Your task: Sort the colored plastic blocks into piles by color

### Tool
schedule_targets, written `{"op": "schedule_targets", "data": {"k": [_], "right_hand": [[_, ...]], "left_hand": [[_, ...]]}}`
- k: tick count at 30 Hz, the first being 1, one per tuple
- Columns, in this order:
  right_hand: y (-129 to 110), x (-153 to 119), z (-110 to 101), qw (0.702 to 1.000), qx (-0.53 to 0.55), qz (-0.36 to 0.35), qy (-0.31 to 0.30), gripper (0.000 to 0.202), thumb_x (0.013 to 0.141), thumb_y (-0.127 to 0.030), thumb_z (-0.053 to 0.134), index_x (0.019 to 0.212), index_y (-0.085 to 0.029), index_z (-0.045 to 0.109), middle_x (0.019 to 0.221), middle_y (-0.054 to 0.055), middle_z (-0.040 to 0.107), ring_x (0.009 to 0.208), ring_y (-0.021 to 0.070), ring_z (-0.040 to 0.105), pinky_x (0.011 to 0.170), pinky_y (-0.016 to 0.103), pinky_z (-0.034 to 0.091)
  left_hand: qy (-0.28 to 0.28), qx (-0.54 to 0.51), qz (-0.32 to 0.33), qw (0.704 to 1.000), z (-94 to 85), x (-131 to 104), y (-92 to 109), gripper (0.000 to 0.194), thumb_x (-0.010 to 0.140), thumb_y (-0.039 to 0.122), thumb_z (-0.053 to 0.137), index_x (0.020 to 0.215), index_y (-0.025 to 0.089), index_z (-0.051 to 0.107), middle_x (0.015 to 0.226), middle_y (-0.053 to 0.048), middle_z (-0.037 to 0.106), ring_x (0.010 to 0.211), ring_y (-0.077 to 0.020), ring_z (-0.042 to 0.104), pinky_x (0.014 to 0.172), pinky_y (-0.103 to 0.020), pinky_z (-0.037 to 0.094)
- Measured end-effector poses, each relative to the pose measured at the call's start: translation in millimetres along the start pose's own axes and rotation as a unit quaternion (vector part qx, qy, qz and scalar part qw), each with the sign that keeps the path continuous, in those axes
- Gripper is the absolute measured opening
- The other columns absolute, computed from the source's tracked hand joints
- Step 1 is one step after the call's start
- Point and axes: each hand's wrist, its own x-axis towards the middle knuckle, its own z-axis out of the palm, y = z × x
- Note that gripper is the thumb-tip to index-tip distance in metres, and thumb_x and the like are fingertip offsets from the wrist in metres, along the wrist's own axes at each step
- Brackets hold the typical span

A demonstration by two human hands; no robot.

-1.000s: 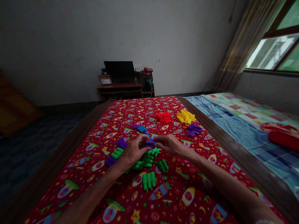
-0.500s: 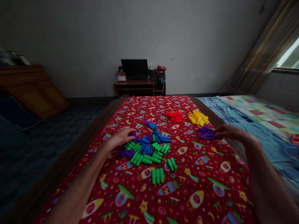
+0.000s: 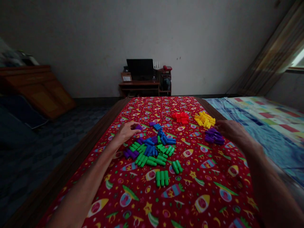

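Note:
Fingers of my left hand (image 3: 128, 130) are closed on a purple block (image 3: 138, 127), held at the upper left of a mixed pile. That pile holds green blocks (image 3: 141, 159), blue blocks (image 3: 149, 148) and purple blocks (image 3: 130, 154). At the right, my right hand (image 3: 226, 128) hovers at the back edge of a purple pile (image 3: 213, 136); its fingertips are dark and what they hold, if anything, is unclear. Behind lie a yellow pile (image 3: 204, 120) and a red pile (image 3: 180, 117). Two green pieces (image 3: 162, 178) (image 3: 177, 166) lie nearer me.
A red patterned cloth (image 3: 180, 202) covers the table with dark wooden edges (image 3: 95, 142). A bed with a checked cover (image 3: 273, 120) adjoins on the right. Farther off stand a desk with a monitor (image 3: 140, 69) and a wooden cabinet (image 3: 40, 91).
My left hand has risen from the mixed pile with a purple block. My right hand has shifted toward the back of the purple pile. The view has turned slightly left.

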Motion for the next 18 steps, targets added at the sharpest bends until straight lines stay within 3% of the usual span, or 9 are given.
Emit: {"op": "schedule_targets", "data": {"k": [3, 6, 8, 10, 12, 15, 18], "right_hand": [[-81.8, -9.2, 22.9, 0.989, 0.117, -0.092, 0.022, 0.031, 0.093, -0.037, 0.047, 0.103, -0.018, 0.069, 0.091, 0.013, 0.072, 0.073, 0.0208, 0.065, 0.068, 0.030, 0.046], [-148.9, -28.9, 49.1, 0.940, 0.258, -0.203, -0.094, 0.039, 0.095, -0.042, 0.045, 0.125, -0.020, 0.059, 0.099, 0.008, 0.072, 0.076, 0.0173, 0.064, 0.066, 0.025, 0.046], [-169.8, -39.7, 57.9, 0.925, 0.290, -0.217, -0.116, 0.036, 0.095, -0.042, 0.047, 0.118, -0.018, 0.063, 0.086, 0.005, 0.071, 0.065, 0.0139, 0.059, 0.060, 0.023, 0.042], [-170.8, -41.6, 57.4, 0.927, 0.296, -0.199, -0.115, 0.033, 0.094, -0.041, 0.048, 0.101, -0.016, 0.068, 0.072, 0.002, 0.067, 0.057, 0.0111, 0.053, 0.055, 0.021, 0.037], [-155.9, -33.2, 49.9, 0.939, 0.283, -0.169, -0.099, 0.034, 0.094, -0.041, 0.047, 0.090, -0.015, 0.068, 0.066, 0.001, 0.063, 0.055, 0.0103, 0.050, 0.054, 0.021, 0.035], [-112.3, -9.9, 32.5, 0.969, 0.219, -0.098, -0.065, 0.037, 0.092, -0.043, 0.047, 0.084, -0.014, 0.069, 0.066, 0.003, 0.063, 0.057, 0.0117, 0.050, 0.054, 0.023, 0.034], [-57.8, 8.4, 12.7, 0.990, 0.111, 0.006, -0.085, 0.037, 0.088, -0.041, 0.048, 0.076, -0.014, 0.070, 0.063, 0.004, 0.063, 0.055, 0.0131, 0.051, 0.054, 0.024, 0.034]], "left_hand": [[0.003, -0.040, 0.059, 0.997, 18.9, -24.0, 39.0, 0.041, 0.063, 0.041, 0.073, 0.097, 0.020, 0.060, 0.086, -0.002, 0.068, 0.079, -0.0206, 0.066, 0.072, -0.032, 0.053], [-0.056, -0.019, 0.151, 0.987, 44.5, -57.8, 74.9, 0.029, 0.072, 0.038, 0.072, 0.090, 0.022, 0.056, 0.083, 0.000, 0.065, 0.077, -0.0179, 0.065, 0.073, -0.030, 0.053], [-0.086, 0.009, 0.199, 0.976, 56.6, -75.2, 88.2, 0.023, 0.078, 0.037, 0.068, 0.089, 0.023, 0.054, 0.084, 0.001, 0.065, 0.078, -0.0177, 0.065, 0.076, -0.029, 0.053], [-0.109, 0.034, 0.224, 0.968, 60.6, -82.3, 91.9, 0.021, 0.081, 0.037, 0.066, 0.092, 0.024, 0.055, 0.086, 0.000, 0.065, 0.080, -0.0184, 0.066, 0.076, -0.029, 0.052], [-0.133, 0.055, 0.234, 0.961, 56.4, -78.1, 87.2, 0.025, 0.082, 0.040, 0.065, 0.099, 0.024, 0.056, 0.090, 0.000, 0.066, 0.082, -0.0194, 0.067, 0.077, -0.030, 0.052], [-0.144, 0.101, 0.235, 0.956, 38.5, -57.8, 67.1, 0.030, 0.084, 0.044, 0.060, 0.107, 0.025, 0.059, 0.104, -0.004, 0.069, 0.096, -0.0223, 0.066, 0.089, -0.033, 0.050], [-0.112, 0.170, 0.190, 0.960, 14.0, -34.9, 35.8, 0.031, 0.080, 0.043, 0.058, 0.102, 0.022, 0.065, 0.112, -0.010, 0.068, 0.109, -0.0278, 0.062, 0.099, -0.038, 0.044]]}}
